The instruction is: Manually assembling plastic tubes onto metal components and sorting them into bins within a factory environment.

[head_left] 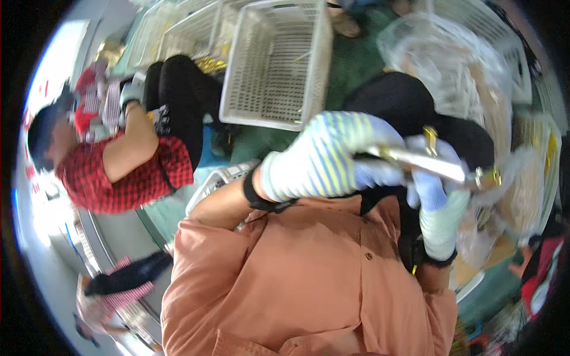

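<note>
In the foreground, a shiny silver metal piece (424, 164) is held up in front of the chest, above the lap. Its near end is closed in the fingers of the left hand (332, 154), which is covered by a striped glove. The right hand (437, 199), gloved too, is placed close to the left one, against the piece's middle; whether its fingers are clamped there or merely laid against it cannot be told through the blur.

A gold-coloured fitting (489, 177) is seen at the far end, and a gold-coloured stub (430, 140) is seen standing up beside the bar; whether either is fixed to it cannot be made out.

If the left grip were loosened, the piece could be dropped, since smooth metal may be poorly held by knitted fabric. A loose fitting could be shed by a tilt, and a fingertip could be pinched if the parts were pressed together.

Beyond the hands, black-clad knees (386, 98) are seen. Farther off, a white slotted crate (261, 121) is set on the green floor (353, 59), with a clear plastic bag (439, 47) to the right. To the left, a co-worker in a checked shirt (119, 178) is seated.
</note>
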